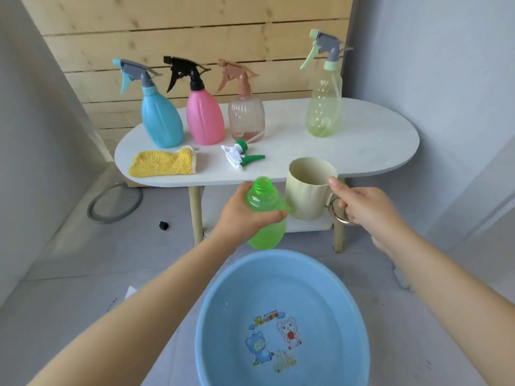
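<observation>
1. Left hand (242, 218) wrapped round uncapped translucent green plastic bottle (264, 203), neck upright, near round blue plastic basin (211, 302).
2. Right hand (362, 207) grips pale-yellow plastic mug (306, 190) by handle, just right of neck.

Your translucent green plastic bottle (266, 215) looks smooth and glossy. The pale cream plastic mug (309, 188) you hold is matt, with a shiny metal ring handle (338, 215). Below sits a glossy blue plastic basin (281, 324). The fluffy yellow cloth (163, 162) lies on the smooth, matt white table (362, 146), backed by rough pale wood boards (195, 29).
</observation>
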`<state>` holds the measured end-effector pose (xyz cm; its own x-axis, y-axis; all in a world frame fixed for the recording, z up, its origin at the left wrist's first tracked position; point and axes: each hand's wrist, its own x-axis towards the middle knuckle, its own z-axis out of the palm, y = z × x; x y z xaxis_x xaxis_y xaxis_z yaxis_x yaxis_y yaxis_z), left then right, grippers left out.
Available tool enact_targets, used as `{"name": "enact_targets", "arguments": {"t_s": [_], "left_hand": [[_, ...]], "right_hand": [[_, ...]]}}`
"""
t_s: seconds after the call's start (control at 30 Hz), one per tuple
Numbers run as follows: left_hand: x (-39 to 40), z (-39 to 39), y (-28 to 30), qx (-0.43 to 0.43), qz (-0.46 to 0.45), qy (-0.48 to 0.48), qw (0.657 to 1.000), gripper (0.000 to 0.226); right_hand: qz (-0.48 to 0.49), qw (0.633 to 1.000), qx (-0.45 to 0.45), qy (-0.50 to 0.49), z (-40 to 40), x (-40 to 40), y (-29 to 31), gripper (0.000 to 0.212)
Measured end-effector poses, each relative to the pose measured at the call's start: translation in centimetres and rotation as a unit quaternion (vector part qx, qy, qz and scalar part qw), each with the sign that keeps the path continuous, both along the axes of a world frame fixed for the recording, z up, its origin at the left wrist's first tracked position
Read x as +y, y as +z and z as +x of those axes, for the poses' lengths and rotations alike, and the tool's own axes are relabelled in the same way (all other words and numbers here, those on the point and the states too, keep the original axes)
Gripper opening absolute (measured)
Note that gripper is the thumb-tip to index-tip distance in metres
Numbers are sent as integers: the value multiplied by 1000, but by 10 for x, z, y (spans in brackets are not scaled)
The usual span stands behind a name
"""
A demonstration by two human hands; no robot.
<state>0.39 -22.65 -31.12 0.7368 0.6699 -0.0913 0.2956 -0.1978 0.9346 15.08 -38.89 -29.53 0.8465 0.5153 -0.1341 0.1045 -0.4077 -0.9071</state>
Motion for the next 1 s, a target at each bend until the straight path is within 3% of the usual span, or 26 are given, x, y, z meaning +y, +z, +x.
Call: {"name": "enact_targets", "arguments": {"t_s": [0.2, 0.33, 0.6, 0.83, 1.0], "left_hand": [[12, 52, 50, -31, 8, 39, 999, 82], [22, 92, 65, -42, 14, 59, 997, 73], [38, 149, 55, -61, 45, 89, 993, 71], [39, 161, 49, -61, 48, 95, 992, 71], [43, 156, 53, -45, 30, 51, 997, 88]], "right_hand": [[25, 998, -36, -35, 34, 29, 27, 46], [-14, 995, -77, -62, 63, 47, 27, 43], [-70, 987, -117, -83, 102, 63, 16, 50], [-94, 978, -162, -95, 102, 69, 10, 43], [-84, 960, -221, -153, 90, 65, 11, 34]]}}
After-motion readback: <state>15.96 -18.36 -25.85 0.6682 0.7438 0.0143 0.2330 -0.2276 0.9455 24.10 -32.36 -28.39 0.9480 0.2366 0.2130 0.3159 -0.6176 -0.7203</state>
